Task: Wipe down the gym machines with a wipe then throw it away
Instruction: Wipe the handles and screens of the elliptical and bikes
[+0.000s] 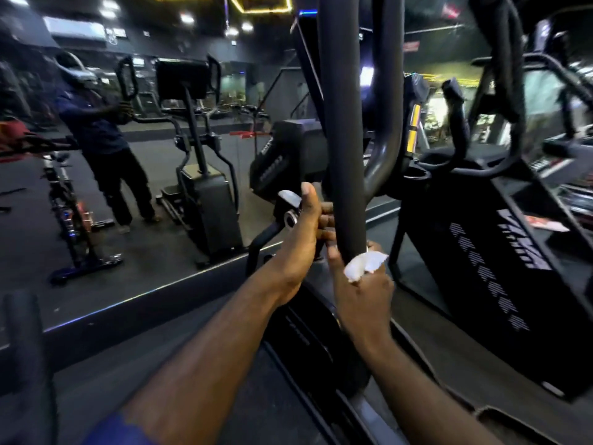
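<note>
A thick black upright handle bar of an elliptical machine rises in front of me. My left hand grips the bar low down, fingers curled round it and thumb pointing up. Just below it, my right hand holds a crumpled white wipe pressed against the bar's lower end. A second curved black bar runs up beside the first one.
A wall mirror on the left reflects a person, the elliptical and an exercise bike. A black machine housing with white lettering stands close on the right. The elliptical's crank and pedal arm sit behind my left hand.
</note>
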`<action>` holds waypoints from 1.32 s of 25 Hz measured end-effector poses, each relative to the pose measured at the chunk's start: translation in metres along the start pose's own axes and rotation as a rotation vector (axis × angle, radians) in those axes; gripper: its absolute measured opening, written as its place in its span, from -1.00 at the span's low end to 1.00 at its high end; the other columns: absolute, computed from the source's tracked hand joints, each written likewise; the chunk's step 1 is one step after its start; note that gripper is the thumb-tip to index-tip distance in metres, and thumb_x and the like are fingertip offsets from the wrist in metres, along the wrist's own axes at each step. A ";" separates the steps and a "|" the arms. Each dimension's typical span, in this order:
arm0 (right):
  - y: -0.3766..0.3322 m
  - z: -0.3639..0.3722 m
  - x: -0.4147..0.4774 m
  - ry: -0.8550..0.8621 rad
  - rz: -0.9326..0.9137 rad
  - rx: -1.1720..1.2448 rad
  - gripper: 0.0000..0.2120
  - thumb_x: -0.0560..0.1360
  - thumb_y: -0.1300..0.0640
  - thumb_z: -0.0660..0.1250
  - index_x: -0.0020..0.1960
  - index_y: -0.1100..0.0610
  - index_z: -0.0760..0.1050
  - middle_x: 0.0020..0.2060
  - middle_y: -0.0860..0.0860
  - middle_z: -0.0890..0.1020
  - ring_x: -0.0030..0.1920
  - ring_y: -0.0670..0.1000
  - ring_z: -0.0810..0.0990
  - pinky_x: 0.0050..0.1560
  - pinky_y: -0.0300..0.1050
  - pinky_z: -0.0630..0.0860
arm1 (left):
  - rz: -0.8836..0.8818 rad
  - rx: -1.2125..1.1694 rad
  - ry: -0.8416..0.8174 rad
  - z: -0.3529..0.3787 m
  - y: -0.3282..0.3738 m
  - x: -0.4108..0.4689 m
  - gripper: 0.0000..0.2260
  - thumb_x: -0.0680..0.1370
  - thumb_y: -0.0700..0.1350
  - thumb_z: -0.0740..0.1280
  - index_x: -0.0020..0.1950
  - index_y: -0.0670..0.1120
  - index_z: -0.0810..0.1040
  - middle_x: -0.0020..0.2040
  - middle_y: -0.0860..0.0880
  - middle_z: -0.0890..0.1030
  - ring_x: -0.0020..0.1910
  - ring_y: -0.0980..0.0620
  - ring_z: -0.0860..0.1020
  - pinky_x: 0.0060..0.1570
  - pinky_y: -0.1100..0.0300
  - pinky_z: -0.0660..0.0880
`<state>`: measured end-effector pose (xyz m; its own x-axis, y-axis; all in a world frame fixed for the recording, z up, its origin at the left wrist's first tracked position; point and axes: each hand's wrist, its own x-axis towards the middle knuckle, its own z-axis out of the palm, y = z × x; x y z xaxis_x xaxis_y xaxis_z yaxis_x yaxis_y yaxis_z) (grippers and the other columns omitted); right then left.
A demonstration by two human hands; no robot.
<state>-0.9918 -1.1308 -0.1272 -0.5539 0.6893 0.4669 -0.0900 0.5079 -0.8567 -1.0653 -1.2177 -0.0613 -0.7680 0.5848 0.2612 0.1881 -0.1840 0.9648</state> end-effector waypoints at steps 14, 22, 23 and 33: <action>0.015 -0.003 -0.004 -0.085 -0.219 0.289 -0.38 0.71 -0.13 0.12 0.67 0.14 0.11 0.52 0.00 0.43 0.46 -0.08 0.46 0.44 -0.11 0.42 | -0.121 -0.126 -0.080 0.019 -0.022 -0.007 -0.30 0.61 0.44 -0.14 0.37 0.10 0.60 0.29 0.05 0.68 0.27 0.15 0.63 0.28 0.17 0.54; 0.053 0.009 -0.011 -0.190 -0.010 0.474 -0.25 0.55 -0.50 0.12 0.42 0.06 0.44 0.29 -0.17 0.62 0.35 -0.16 0.54 0.40 -0.14 0.44 | 0.087 0.044 0.150 0.036 -0.047 0.000 -0.46 0.39 0.36 0.55 0.15 0.02 0.59 0.24 -0.33 0.56 0.16 -0.22 0.64 0.22 -0.28 0.58; 0.054 0.006 -0.009 -0.223 -0.037 0.445 -0.38 0.59 -0.45 0.12 0.38 0.00 0.45 0.23 -0.23 0.62 0.30 -0.21 0.55 0.33 -0.25 0.44 | 0.088 0.041 0.144 0.036 -0.051 0.002 -0.49 0.37 0.34 0.58 0.11 0.02 0.60 0.21 -0.36 0.55 0.12 -0.22 0.65 0.18 -0.30 0.59; 0.101 -0.006 0.029 -0.480 -0.320 0.389 -0.61 0.71 -0.21 0.10 0.36 -0.02 0.49 0.20 -0.08 0.58 0.27 -0.04 0.55 0.30 0.12 0.48 | 0.113 -0.110 0.226 0.052 -0.056 0.001 -0.68 0.55 -0.15 0.39 0.25 -0.27 0.51 -0.06 -0.16 0.64 -0.16 0.08 0.62 -0.12 0.23 0.56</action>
<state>-1.0116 -1.0564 -0.1988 -0.7473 0.1868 0.6377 -0.5500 0.3647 -0.7513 -1.0447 -1.1659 -0.1137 -0.8654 0.3668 0.3415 0.2221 -0.3300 0.9175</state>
